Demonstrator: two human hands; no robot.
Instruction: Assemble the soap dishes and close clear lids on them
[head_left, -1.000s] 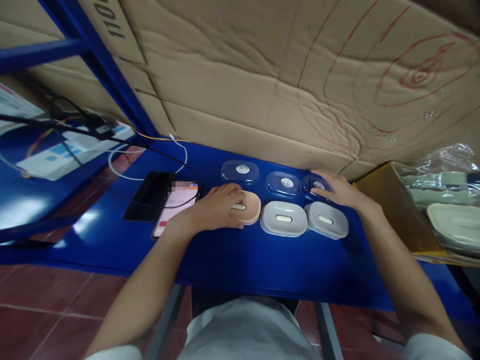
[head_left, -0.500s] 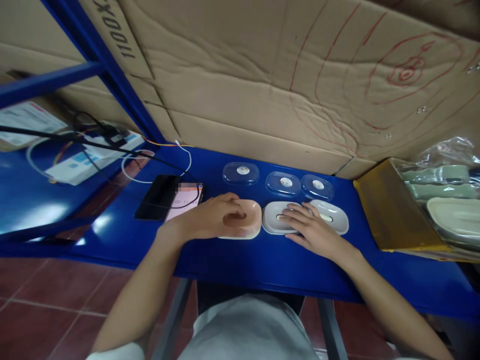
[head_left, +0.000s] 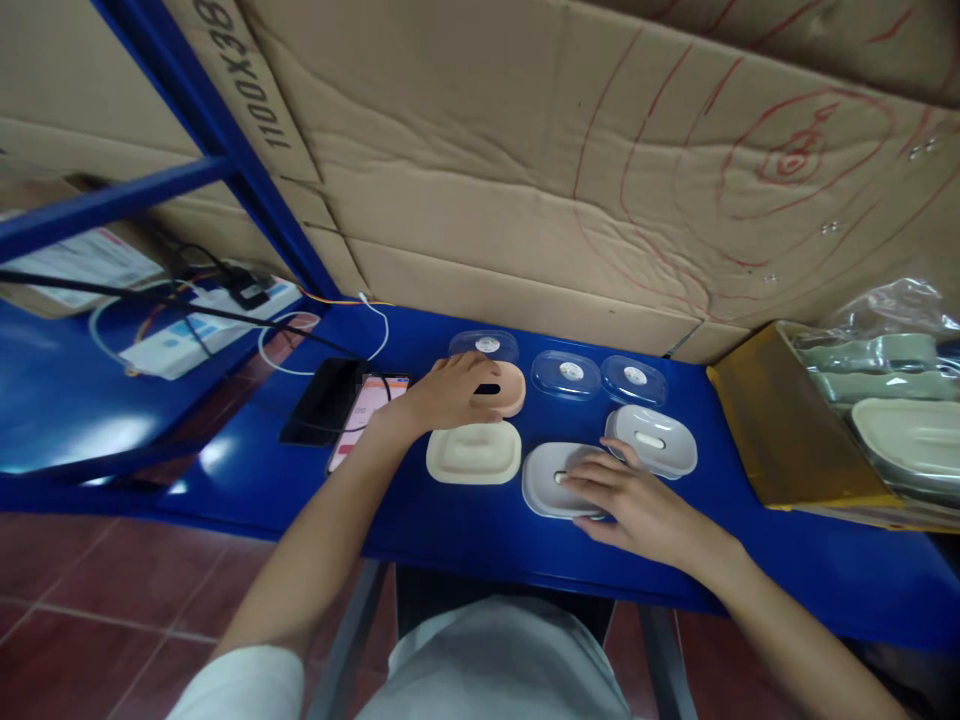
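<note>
My left hand (head_left: 454, 390) is closed on a peach-coloured oval soap dish tray (head_left: 512, 388) with a dark slot in its middle. The tray is just behind a cream oval soap dish base (head_left: 474, 462). My right hand (head_left: 630, 500) is closed at a light grey soap dish (head_left: 541, 492), fingertips at its centre slot and thumb by the near rim. Behind my right fingers is a second grey soap dish (head_left: 671, 445) with a pale slot. Clear oval lids with round stickers lie behind: a left lid (head_left: 465, 345), a middle lid (head_left: 551, 372) and a right lid (head_left: 622, 385).
A cardboard box (head_left: 765, 430) at the right holds wrapped green and cream dishes. A black phone (head_left: 315, 405) and a phone with a lit screen (head_left: 364, 415) lie left, with cables across. A cardboard sheet (head_left: 465, 170) stands behind the blue table (head_left: 465, 530).
My left hand has lifted the peach tray off the cream base and moved it back. My right hand has drawn the near grey dish toward me, apart from the other grey dish.
</note>
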